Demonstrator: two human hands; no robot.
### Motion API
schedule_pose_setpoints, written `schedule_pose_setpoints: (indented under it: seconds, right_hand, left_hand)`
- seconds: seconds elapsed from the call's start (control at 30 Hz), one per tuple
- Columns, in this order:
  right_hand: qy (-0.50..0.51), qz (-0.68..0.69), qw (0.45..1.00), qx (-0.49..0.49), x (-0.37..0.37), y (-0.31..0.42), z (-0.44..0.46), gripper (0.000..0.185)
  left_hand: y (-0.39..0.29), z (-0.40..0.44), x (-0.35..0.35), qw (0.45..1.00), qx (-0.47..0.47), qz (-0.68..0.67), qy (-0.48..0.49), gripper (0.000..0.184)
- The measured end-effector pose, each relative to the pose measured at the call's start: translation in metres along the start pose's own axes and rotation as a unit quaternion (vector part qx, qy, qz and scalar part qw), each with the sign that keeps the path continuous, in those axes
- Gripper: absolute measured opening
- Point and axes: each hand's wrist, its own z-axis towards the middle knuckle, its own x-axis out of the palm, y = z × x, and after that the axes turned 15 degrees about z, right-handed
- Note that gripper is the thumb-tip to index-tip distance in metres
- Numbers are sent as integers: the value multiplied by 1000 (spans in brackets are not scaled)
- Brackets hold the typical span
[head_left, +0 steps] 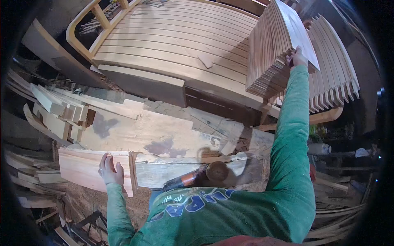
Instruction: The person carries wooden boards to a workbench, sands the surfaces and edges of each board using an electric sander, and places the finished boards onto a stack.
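My left hand (pixel 111 170) grips a pale wooden board (pixel 82 166) at the near left edge of the bench, fingers bent at its upper edge and thumb apart. At the upper right, my outstretched right hand (pixel 297 58) is closed on the near end of the top board (pixel 293 24) of a tall stack of boards (pixel 266 53). Its fingers curl at the board's end and partly hide it. Close to my body lies a power tool with an orange band (pixel 191 177) and a round disc head (pixel 217 171), touched by neither hand.
The stack stands on a slatted wooden bench seat (pixel 172 33); a fan of curved slats (pixel 334 61) is beside it. Offcuts (pixel 61 106) pile up on the left of the dusty worktable (pixel 127 131). A small wood scrap (pixel 205 61) lies on the slats.
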Motion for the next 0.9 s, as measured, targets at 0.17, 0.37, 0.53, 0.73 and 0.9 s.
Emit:
schedule_pose_setpoints:
  seconds: [0.17, 0.37, 0.53, 0.73, 0.9]
  right_hand:
    - [-9, -100, 995, -21, 1, 12, -10, 69]
    - [-41, -223, 972, -56, 3, 13, 0, 76]
    - [-5, -576, 780, -244, -20, -4, 107, 69]
    - [157, -457, 859, -170, -66, -15, 103, 80]
    - [255, -360, 895, -70, -110, -57, -141, 50]
  left_hand:
    - [0, 0, -2, 1000, 7, 13, -6, 46]
    - [1, 0, -3, 1000, 5, 7, -3, 48]
    - [10, -1, 6, 1000, 8, 16, -11, 47]
    - [10, -6, -1, 999, -10, 1, -40, 44]
    - [-49, -25, 5, 985, 116, -116, -53, 36]
